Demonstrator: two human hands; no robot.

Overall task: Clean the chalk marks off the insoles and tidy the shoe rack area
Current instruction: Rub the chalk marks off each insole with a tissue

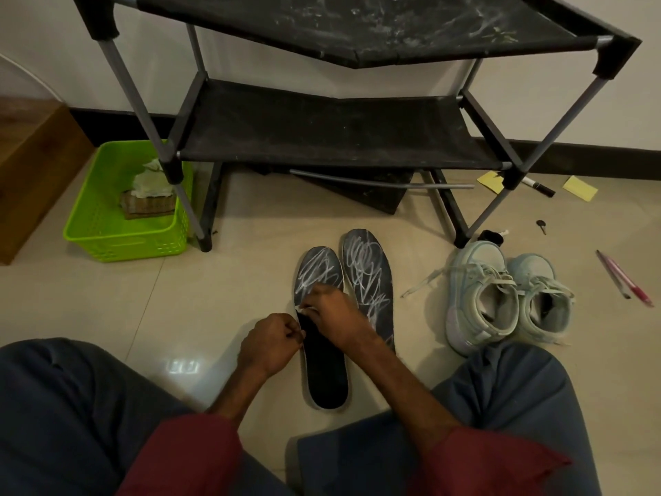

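Two dark insoles lie side by side on the tile floor. The left insole (325,366) is clean black over its near half and carries white chalk scribbles on its far half. Chalk scribbles run along most of the right insole (368,273). My right hand (334,315) presses a small white wipe (304,309) onto the left insole's middle, fingers curled round it. My left hand (270,343) pinches that insole's left edge. The black shoe rack (322,134) stands behind, chalk dust on its top shelf.
A green basket (103,223) with crumpled tissue sits at the rack's left foot. Pale blue sneakers (500,298) stand right of the insoles. Yellow sticky notes (579,187), a marker (538,187), pink pens (624,279) and a loose rack bar (382,180) lie on the floor.
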